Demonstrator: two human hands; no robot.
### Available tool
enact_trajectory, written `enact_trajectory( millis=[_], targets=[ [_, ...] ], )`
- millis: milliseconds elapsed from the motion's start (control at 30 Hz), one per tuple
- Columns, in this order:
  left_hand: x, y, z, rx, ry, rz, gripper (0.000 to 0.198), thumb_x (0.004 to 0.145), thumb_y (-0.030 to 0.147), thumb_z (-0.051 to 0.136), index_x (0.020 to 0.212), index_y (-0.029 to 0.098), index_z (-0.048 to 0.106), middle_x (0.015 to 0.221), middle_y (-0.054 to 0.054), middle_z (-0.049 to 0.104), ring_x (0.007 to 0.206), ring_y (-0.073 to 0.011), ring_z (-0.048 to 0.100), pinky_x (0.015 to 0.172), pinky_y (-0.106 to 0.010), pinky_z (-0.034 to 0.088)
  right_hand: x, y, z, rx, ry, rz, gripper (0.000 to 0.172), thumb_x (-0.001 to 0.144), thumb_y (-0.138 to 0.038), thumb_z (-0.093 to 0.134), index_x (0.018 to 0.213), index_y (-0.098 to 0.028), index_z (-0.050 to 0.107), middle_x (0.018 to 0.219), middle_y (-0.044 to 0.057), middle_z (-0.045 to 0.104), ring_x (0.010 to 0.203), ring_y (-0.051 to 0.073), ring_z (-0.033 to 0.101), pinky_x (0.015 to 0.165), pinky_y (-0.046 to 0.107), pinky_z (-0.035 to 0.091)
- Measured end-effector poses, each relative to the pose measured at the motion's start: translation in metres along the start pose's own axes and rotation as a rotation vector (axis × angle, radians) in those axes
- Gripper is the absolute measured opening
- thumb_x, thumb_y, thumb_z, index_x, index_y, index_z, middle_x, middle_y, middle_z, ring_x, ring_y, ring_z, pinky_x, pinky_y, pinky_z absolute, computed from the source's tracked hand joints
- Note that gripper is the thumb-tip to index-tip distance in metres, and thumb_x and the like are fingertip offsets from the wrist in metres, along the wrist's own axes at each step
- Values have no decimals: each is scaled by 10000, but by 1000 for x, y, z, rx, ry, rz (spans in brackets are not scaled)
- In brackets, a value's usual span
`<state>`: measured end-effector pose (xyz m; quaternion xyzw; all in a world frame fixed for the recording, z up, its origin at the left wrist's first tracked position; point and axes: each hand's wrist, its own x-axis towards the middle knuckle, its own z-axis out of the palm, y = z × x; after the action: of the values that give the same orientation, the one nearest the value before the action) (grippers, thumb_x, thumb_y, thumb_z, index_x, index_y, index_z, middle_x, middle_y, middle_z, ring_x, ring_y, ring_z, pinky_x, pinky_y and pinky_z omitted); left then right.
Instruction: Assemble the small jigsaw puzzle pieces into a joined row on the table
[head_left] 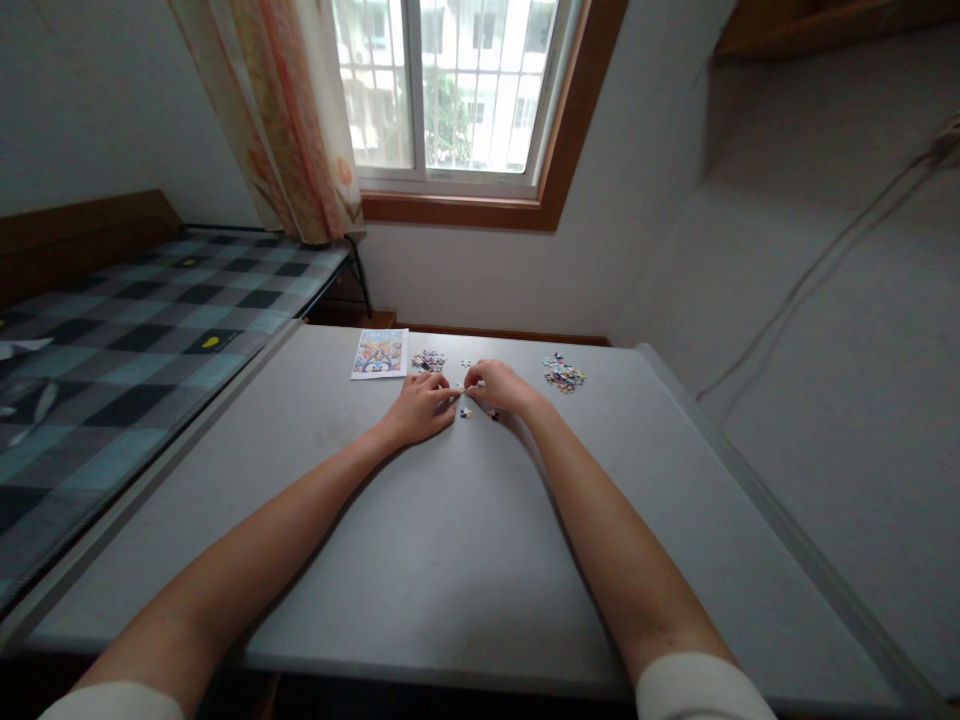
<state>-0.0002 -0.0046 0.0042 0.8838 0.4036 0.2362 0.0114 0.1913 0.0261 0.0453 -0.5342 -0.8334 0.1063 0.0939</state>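
At mid-frame, a small jigsaw piece (463,390) lies between the fingertips, right of the left hand (421,410) and left of the right hand (496,385), about equally near both; its long axis is too small to tell. Both hands' fingers are bent, the right's nearly together; any grip cannot be told. Beyond lie two jigsaw heaps (564,376), pieces uncountable, and one printed picture sheet (380,354).
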Motion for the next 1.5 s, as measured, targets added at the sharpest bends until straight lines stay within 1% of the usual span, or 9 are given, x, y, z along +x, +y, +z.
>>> enact_trajectory(
  millis=[133, 333, 533, 700, 833, 1033, 1300, 1500],
  targets=[
    [0, 0, 0, -6, 2, 1, 272, 896, 311, 516, 1082, 246, 704, 985, -60, 614, 973, -222, 526, 889, -387, 374, 0, 0, 0, -27, 10, -15, 141, 804, -200, 664, 912, -210, 755, 1002, 65, 710, 937, 187, 638, 823, 243, 453],
    [1, -1, 2, 1, -18, -3, 268, 890, 320, 534, 1084, 252, 705, 992, -59, 608, 987, -224, 523, 900, -392, 379, -1, 0, -4, -57, -16, -23, 183, 811, -192, 636, 930, -230, 771, 1021, 60, 716, 986, 194, 634, 883, 251, 441],
    [1, -1, 3, 7, -14, -2, 266, 889, 311, 528, 1075, 242, 706, 996, -62, 613, 990, -227, 527, 880, -389, 389, 0, 1, -4, -32, -31, 4, 200, 814, -196, 632, 941, -237, 780, 997, 67, 729, 970, 205, 646, 873, 261, 454],
    [0, -2, 2, -5, -12, -10, 264, 894, 311, 522, 1064, 246, 713, 990, -61, 612, 977, -225, 525, 888, -394, 390, -2, 6, -3, -31, 27, 18, 202, 803, -156, 619, 912, -219, 776, 986, 73, 728, 944, 205, 644, 859, 280, 461],
    [0, -3, 3, -7, -5, -5, 264, 888, 308, 532, 1065, 242, 716, 983, -61, 609, 973, -225, 522, 893, -395, 394, -3, 10, -3, -21, 60, 29, 190, 801, -157, 610, 887, -214, 769, 978, 70, 729, 908, 195, 648, 830, 276, 459],
    [0, -1, 2, -1, 0, 2, 271, 895, 308, 523, 1072, 228, 712, 988, -62, 614, 972, -221, 526, 888, -389, 402, -2, 11, -3, 15, 24, 36, 173, 787, -159, 620, 854, -215, 769, 941, 66, 737, 878, 191, 656, 816, 266, 460],
    [1, -3, 3, -1, -7, 3, 269, 880, 296, 539, 1079, 236, 710, 997, -62, 616, 978, -221, 528, 894, -386, 408, -1, 9, -2, 28, -24, -27, 234, 792, -151, 608, 924, -235, 783, 951, 47, 738, 905, 180, 656, 862, 254, 467],
    [1, -2, 3, 14, -17, 1, 275, 877, 297, 538, 1086, 234, 706, 1000, -63, 614, 987, -227, 517, 901, -395, 402, -2, 8, -4, -9, -39, -8, 255, 802, -173, 601, 953, -268, 784, 963, 42, 742, 917, 185, 654, 860, 258, 462]
  ],
)
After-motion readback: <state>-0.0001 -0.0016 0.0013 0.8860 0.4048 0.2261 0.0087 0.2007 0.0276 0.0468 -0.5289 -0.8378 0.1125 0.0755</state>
